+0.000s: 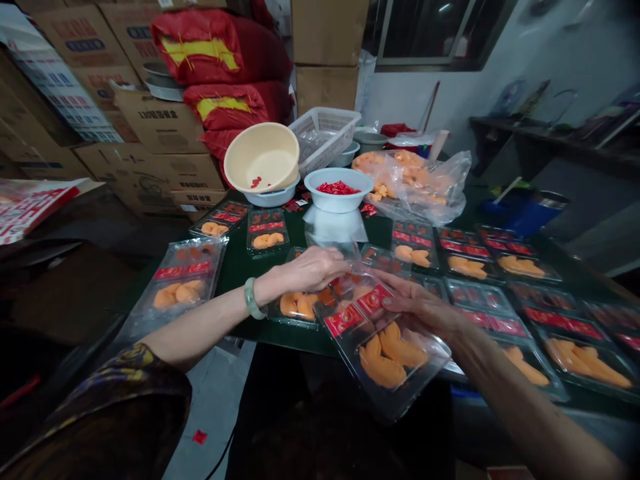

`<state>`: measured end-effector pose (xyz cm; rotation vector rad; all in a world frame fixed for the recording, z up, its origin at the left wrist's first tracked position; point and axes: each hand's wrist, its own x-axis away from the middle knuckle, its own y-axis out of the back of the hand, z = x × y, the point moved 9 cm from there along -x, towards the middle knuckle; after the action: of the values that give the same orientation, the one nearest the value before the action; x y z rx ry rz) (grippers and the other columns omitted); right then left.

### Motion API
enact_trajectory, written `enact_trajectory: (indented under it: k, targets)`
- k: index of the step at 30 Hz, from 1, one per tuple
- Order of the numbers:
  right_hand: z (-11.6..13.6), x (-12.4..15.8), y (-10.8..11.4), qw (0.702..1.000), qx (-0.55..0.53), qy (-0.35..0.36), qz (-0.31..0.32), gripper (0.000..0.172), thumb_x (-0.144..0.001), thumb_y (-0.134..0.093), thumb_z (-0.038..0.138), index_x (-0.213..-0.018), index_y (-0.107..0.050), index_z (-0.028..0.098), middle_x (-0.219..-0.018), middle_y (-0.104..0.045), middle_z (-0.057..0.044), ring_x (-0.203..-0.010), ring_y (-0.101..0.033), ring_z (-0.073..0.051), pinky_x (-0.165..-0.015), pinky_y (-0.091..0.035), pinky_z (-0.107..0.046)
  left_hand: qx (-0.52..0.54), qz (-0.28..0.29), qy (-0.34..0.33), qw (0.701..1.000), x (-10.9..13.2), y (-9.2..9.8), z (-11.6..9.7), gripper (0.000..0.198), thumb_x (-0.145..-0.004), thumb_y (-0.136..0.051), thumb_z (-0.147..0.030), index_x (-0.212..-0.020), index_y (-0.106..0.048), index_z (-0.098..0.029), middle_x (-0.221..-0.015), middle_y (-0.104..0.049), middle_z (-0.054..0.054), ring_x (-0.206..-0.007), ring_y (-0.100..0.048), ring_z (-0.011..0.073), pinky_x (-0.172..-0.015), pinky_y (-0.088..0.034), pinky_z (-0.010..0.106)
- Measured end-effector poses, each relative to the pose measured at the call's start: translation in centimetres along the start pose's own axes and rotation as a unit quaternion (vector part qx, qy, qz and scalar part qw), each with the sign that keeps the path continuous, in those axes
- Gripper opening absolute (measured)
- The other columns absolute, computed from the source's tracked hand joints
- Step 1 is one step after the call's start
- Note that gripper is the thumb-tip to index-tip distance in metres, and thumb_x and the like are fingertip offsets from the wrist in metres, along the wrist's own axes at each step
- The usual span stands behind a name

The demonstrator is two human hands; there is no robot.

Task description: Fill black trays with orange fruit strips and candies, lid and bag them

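My right hand (425, 303) grips a black tray in a clear plastic bag (385, 353) by its side, tilted over the table's front edge. Two red packets (359, 311) and orange curved pieces (397, 347) show through the plastic. With fingers pinched, my left hand (315, 268) has hold of the bag's upper end; a green bangle (253, 299) circles that wrist. Another filled tray (299, 305) lies on the table just under my left hand. What exactly the left fingertips grasp is partly hidden by the hand.
Several similar trays (575, 330) cover the table's right side, and a bagged one (183, 280) lies at left. Behind are a light blue bowl (339, 190) of red packets, a cream basin (263, 157), a white basket (325, 133) and a bag of orange pieces (410, 177). Cartons (170, 127) are stacked beyond.
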<state>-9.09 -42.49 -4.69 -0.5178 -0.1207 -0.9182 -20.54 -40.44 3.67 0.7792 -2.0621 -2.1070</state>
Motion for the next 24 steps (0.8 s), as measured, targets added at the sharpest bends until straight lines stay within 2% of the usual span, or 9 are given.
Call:
enact_trajectory:
  k: [4,8,10,14,18,20,22,24]
  targets:
    - [-0.8,0.5,0.0,1.000,-0.007,0.002,-0.021,0.083,-0.072,-0.069,0.023,-0.143,-0.027,0.019,-0.079,-0.073,-0.008,-0.070,-0.070,-0.021,-0.055,-0.052,-0.026,-0.007,-0.042,0.053,0.998,2.1,-0.2,0.8,0.025,-0.091,-0.038,-0.020,-0.092,-0.062,-0.014,-0.079,-0.056,0.007,-0.076,-0.051,0.0165,-0.067,-0.041,0.027]
    - [-1.6,1.0,0.3,0.998,-0.024,0.010,-0.050,0.084,-0.071,-0.070,0.021,-0.143,-0.027,0.018,-0.079,-0.073,-0.009,-0.066,-0.069,-0.020,-0.052,-0.051,-0.023,-0.057,-0.069,0.161,0.983,4.1,-1.0,3.0,0.023,-0.087,-0.042,-0.019,-0.083,-0.064,-0.013,-0.076,-0.056,0.007,-0.074,-0.052,0.0176,-0.060,-0.037,0.026]
    - [-1.6,1.2,0.1,0.997,-0.034,0.018,-0.066,0.086,-0.071,-0.071,0.020,-0.144,-0.026,0.018,-0.077,-0.073,-0.008,-0.065,-0.069,-0.019,-0.051,-0.051,-0.023,-0.043,-0.072,0.217,0.973,4.9,-1.5,4.0,0.023,-0.086,-0.044,-0.022,-0.078,-0.064,-0.014,-0.070,-0.057,0.006,-0.067,-0.052,0.0159,-0.055,-0.034,0.025]
    - [-1.6,1.5,-0.7,0.993,-0.055,0.037,-0.097,0.089,-0.070,-0.071,0.019,-0.145,-0.024,0.019,-0.072,-0.072,-0.005,-0.063,-0.069,-0.018,-0.055,-0.052,-0.023,0.117,-0.105,0.294,0.943,5.9,-2.6,5.5,0.024,-0.086,-0.047,-0.025,-0.074,-0.065,-0.014,-0.061,-0.059,0.002,-0.057,-0.051,0.0114,-0.055,-0.035,0.022]
    - [-2.2,1.5,-0.9,0.990,-0.073,0.045,-0.112,0.090,-0.070,-0.073,0.020,-0.145,-0.024,0.019,-0.074,-0.073,-0.005,-0.063,-0.069,-0.017,-0.055,-0.052,-0.022,0.333,-0.129,0.353,0.865,7.5,-4.8,6.3,0.024,-0.083,-0.046,-0.023,-0.082,-0.066,-0.011,-0.066,-0.062,0.002,-0.056,-0.052,0.0107,-0.054,-0.040,0.020]
    - [-2.7,1.3,-0.7,0.988,-0.083,0.048,-0.120,0.092,-0.068,-0.075,0.021,-0.145,-0.025,0.020,-0.079,-0.073,-0.006,-0.062,-0.069,-0.017,-0.051,-0.050,-0.021,0.379,-0.128,0.361,0.842,8.2,-5.5,5.9,0.025,-0.083,-0.045,-0.023,-0.090,-0.066,-0.010,-0.064,-0.061,0.002,-0.054,-0.052,0.0105,-0.053,-0.040,0.020]
    - [-3.3,1.1,-0.6,0.986,-0.094,0.049,-0.131,0.092,-0.066,-0.077,0.020,-0.144,-0.028,0.020,-0.080,-0.073,-0.005,-0.061,-0.068,-0.017,-0.049,-0.049,-0.020,0.348,-0.154,0.362,0.851,9.0,-4.9,5.3,0.026,-0.083,-0.044,-0.021,-0.094,-0.066,-0.010,-0.068,-0.062,0.002,-0.056,-0.053,0.0105,-0.054,-0.041,0.020]
    - [-3.8,1.0,-0.6,0.983,-0.105,0.048,-0.141,0.091,-0.064,-0.078,0.020,-0.142,-0.032,0.020,-0.075,-0.073,-0.003,-0.059,-0.068,-0.016,-0.049,-0.050,-0.021,0.266,-0.191,0.363,0.872,9.9,-3.6,4.5,0.026,-0.085,-0.042,-0.019,-0.098,-0.064,-0.012,-0.079,-0.065,0.004,-0.064,-0.057,0.0112,-0.059,-0.042,0.020]
